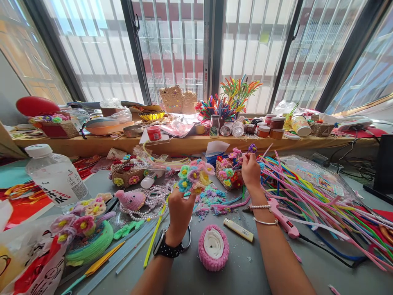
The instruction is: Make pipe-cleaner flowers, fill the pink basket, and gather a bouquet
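My left hand (181,207) is closed round the stems of a bunch of fuzzy pipe-cleaner flowers (196,175) in pink, blue, green and yellow. Farther right, my right hand (251,170) pinches a small purple flower (252,148) above the edge of a woven basket (223,174) decorated with flowers. Between my forearms sits a round pink fuzzy pot (214,248) with rolled white material inside. Beside it lies a cream lighter (238,230). A pink glue gun (284,219) rests partly behind my right wrist. Colourful fuzzy scraps (211,198) are scattered between my hands.
Loose pipe cleaners (310,196) spread over the table's right side. At left are a plastic bottle (58,178), a green fuzzy pot with flowers (90,243), clear glue sticks (123,252), bead strings (158,200) and a pink plush figure (131,200). Jars (263,131) line the windowsill.
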The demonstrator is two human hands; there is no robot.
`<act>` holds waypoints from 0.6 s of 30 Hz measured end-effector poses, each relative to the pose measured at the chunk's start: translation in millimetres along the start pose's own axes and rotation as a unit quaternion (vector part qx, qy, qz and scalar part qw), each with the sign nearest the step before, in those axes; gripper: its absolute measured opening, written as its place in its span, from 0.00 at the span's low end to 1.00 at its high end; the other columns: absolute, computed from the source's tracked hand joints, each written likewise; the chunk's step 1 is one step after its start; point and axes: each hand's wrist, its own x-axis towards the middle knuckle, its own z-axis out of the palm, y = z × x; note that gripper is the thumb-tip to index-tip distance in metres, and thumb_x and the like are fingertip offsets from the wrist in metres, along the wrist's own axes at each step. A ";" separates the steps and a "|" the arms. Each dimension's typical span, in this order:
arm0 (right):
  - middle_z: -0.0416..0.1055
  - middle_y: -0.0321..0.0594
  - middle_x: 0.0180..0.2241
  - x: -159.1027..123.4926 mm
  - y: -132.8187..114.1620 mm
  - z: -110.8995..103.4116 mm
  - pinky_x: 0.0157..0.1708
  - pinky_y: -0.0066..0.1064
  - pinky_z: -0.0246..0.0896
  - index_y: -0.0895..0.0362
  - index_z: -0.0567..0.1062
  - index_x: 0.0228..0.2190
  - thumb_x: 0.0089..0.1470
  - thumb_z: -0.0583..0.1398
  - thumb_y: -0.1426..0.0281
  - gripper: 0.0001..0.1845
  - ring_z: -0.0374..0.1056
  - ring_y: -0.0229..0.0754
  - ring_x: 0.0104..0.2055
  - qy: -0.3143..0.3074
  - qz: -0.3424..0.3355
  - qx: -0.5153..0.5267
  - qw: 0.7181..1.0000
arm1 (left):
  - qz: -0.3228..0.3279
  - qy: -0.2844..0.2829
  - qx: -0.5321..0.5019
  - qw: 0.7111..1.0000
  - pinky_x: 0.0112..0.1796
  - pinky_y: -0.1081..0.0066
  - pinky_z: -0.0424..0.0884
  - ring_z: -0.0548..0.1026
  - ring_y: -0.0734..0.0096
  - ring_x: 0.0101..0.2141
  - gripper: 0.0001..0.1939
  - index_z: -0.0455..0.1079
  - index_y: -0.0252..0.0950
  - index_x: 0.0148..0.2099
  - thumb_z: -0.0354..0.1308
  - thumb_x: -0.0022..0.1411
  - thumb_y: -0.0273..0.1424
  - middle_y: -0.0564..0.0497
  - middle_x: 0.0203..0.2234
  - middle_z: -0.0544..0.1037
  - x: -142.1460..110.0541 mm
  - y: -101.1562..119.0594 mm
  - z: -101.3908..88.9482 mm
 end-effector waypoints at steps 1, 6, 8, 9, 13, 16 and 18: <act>0.71 0.43 0.26 0.4 0.4 -0.1 0.27 0.32 0.56 0.58 0.65 0.33 0.52 0.46 0.66 0.12 0.67 0.43 0.27 0.002 0.003 0.007 1.000 | 0.000 -0.001 -0.001 1.000 0.20 0.74 0.58 0.68 0.71 0.18 0.11 0.66 0.35 0.17 0.55 0.47 0.35 0.49 0.14 0.72 0.1 0.0 -0.1; 0.71 0.44 0.26 2.4 -0.6 -2.4 0.27 0.32 0.58 0.58 0.65 0.31 0.52 0.46 0.64 0.13 0.67 0.43 0.27 0.014 0.010 0.038 0.999 | 0.005 0.004 -0.002 1.000 0.20 0.74 0.58 0.69 0.71 0.18 0.11 0.66 0.35 0.18 0.54 0.47 0.34 0.50 0.14 0.72 0.4 0.4 -0.8; 0.71 0.44 0.27 3.5 -1.9 -4.8 0.28 0.32 0.58 0.58 0.65 0.31 0.52 0.46 0.62 0.14 0.67 0.42 0.28 0.019 0.011 0.048 0.999 | 0.006 0.006 -0.003 1.000 0.20 0.74 0.57 0.68 0.71 0.18 0.11 0.65 0.35 0.17 0.54 0.47 0.34 0.51 0.13 0.71 0.4 1.0 -1.1; 0.71 0.44 0.27 4.0 -2.5 -6.1 0.28 0.31 0.58 0.58 0.66 0.30 0.51 0.47 0.62 0.14 0.67 0.42 0.28 0.017 0.009 0.051 0.998 | 0.006 0.006 -0.003 1.000 0.19 0.74 0.57 0.68 0.72 0.18 0.11 0.64 0.36 0.17 0.54 0.47 0.34 0.51 0.13 0.71 0.4 1.3 -1.3; 0.71 0.41 0.23 4.5 -2.5 -9.0 0.29 0.31 0.59 0.58 0.68 0.23 0.46 0.53 0.60 0.13 0.66 0.41 0.25 -0.021 -0.006 0.051 0.998 | 0.002 -0.001 -0.001 1.000 0.19 0.74 0.57 0.68 0.72 0.17 0.11 0.63 0.36 0.16 0.54 0.47 0.33 0.52 0.13 0.70 0.2 1.9 -1.7; 0.70 0.42 0.21 4.1 -0.9 -7.6 0.28 0.34 0.58 0.58 0.68 0.20 0.43 0.55 0.59 0.14 0.65 0.43 0.24 -0.030 -0.003 0.034 0.999 | 0.000 -0.007 -0.007 1.000 0.20 0.74 0.58 0.68 0.72 0.18 0.10 0.64 0.36 0.17 0.54 0.47 0.33 0.51 0.14 0.71 -0.1 1.7 -1.5; 0.70 0.44 0.21 3.8 0.1 -5.9 0.28 0.35 0.57 0.58 0.68 0.21 0.42 0.55 0.57 0.15 0.65 0.45 0.25 -0.021 0.003 0.023 1.000 | -0.005 -0.010 -0.012 1.000 0.20 0.74 0.58 0.69 0.71 0.19 0.10 0.65 0.36 0.17 0.54 0.47 0.34 0.51 0.14 0.71 -0.2 1.6 -1.2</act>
